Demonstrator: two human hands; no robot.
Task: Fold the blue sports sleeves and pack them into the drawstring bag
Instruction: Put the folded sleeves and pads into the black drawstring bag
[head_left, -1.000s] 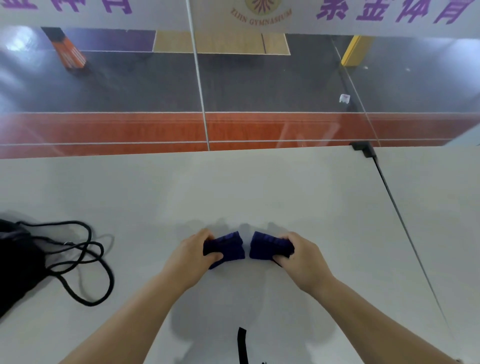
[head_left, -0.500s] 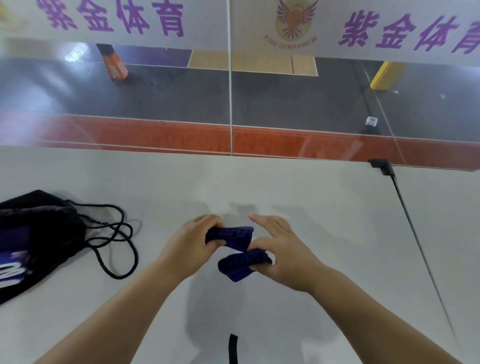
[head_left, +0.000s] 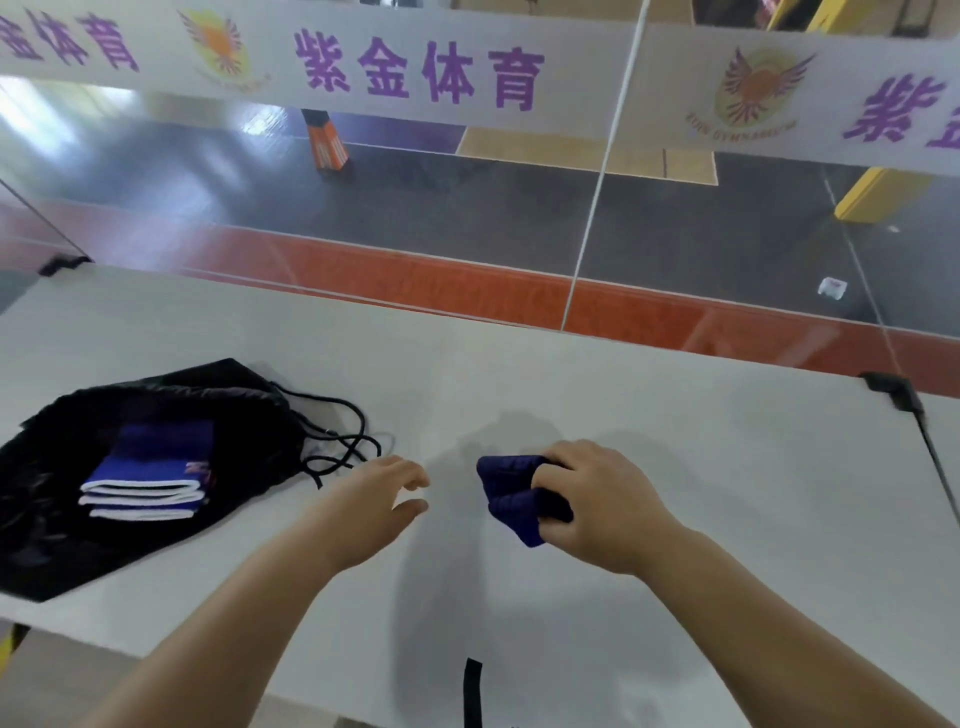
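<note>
White tabletop (head_left: 597, 395) fills the lower half of the head view, and its far edge meets a glass pane through which a dark sports floor with a broad orange-red band (head_left: 467, 283) shows. Across the top of the glass runs a pale banner (head_left: 571, 78) with purple characters and a winged orange emblem.

On the left of the table lies the black drawstring bag (head_left: 67, 525), flat, with its black cords (head_left: 343, 441) looped loosely on the table beside its mouth. A stack of folded blue sleeves with white edges (head_left: 150, 480) rests on the bag; whether it sits inside the opening or on top of the fabric cannot be told.

Near the middle, the right hand (head_left: 597, 506) grips a folded dark blue sleeve (head_left: 511, 499), fingers curled over its top and thumb beneath, with the folded end sticking out to the left. The left hand (head_left: 382, 501) hovers just beside it, apart from it, fingers relaxed and slightly spread, holding nothing. A short black strap (head_left: 471, 691) shows at the near edge.
</note>
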